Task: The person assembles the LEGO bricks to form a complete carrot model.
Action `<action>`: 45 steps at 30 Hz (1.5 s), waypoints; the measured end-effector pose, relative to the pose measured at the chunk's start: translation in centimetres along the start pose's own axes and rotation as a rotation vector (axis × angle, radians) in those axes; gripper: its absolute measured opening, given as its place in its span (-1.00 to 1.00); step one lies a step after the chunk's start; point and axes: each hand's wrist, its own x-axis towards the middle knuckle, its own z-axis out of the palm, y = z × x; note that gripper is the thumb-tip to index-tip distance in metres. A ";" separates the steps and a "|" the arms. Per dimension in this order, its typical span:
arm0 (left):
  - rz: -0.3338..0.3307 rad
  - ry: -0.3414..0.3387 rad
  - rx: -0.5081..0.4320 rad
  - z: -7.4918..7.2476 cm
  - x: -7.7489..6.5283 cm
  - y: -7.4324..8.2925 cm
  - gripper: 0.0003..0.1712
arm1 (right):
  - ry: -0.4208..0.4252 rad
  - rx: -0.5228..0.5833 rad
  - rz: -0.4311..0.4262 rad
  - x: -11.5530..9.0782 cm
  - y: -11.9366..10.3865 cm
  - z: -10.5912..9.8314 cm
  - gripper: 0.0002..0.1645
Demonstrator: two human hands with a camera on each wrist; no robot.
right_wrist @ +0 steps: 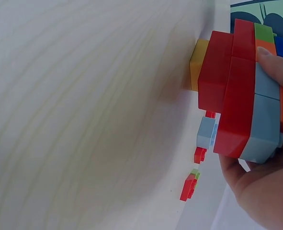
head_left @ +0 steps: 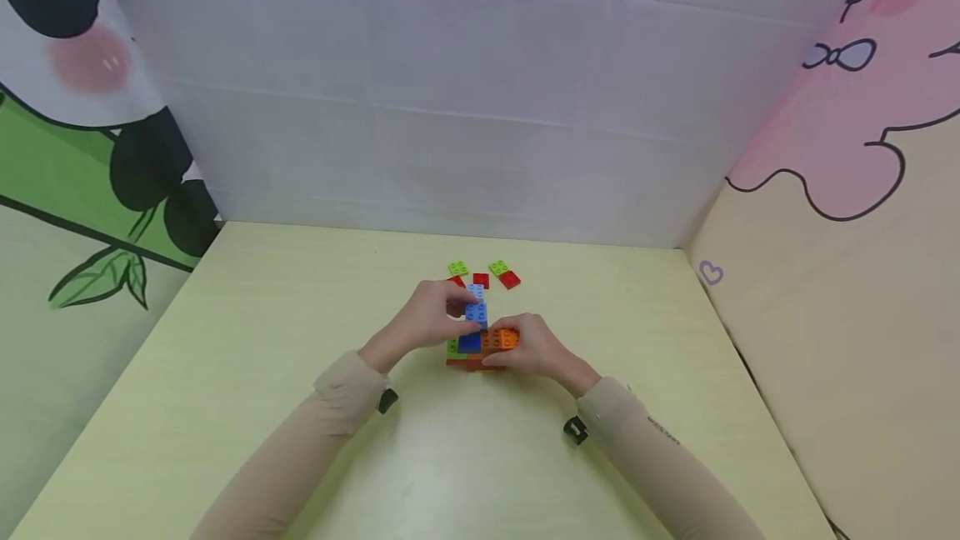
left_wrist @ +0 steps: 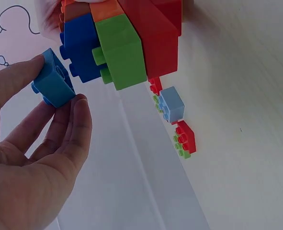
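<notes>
My left hand (head_left: 423, 315) pinches a blue toy brick (left_wrist: 56, 80) between thumb and fingertips. The brick is tilted, right beside the studs of a dark blue brick (left_wrist: 84, 48) on the built-up block. That block (right_wrist: 234, 108) joins red, green, orange, brown and grey-blue bricks in layers, above a yellow brick (right_wrist: 198, 64) at its base. My right hand (head_left: 534, 348) grips the block from the right side, its thumb across the side near the grey-blue bricks (right_wrist: 265, 115). In the head view, my left fingers partly hide the held brick.
Behind the block on the pale table (head_left: 637, 307) lie loose bricks: a light blue one (left_wrist: 173, 104), green ones (head_left: 458, 268), and several red ones (head_left: 510, 279). A white cloth wall (head_left: 487, 165) stands at the back, with printed side panels left and right.
</notes>
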 end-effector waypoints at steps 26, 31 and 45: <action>0.086 -0.039 -0.004 1.2 -0.8 -0.2 -0.64 | 0.014 -0.013 -0.016 0.0 0.1 0.0 -0.51; 0.097 -0.040 0.016 1.4 -0.9 -0.1 -0.66 | 0.016 -0.005 -0.010 0.0 0.0 0.1 -0.52; 0.097 -0.063 0.085 1.6 -1.1 0.2 -0.65 | 0.015 0.014 -0.029 -0.1 0.0 0.1 -0.52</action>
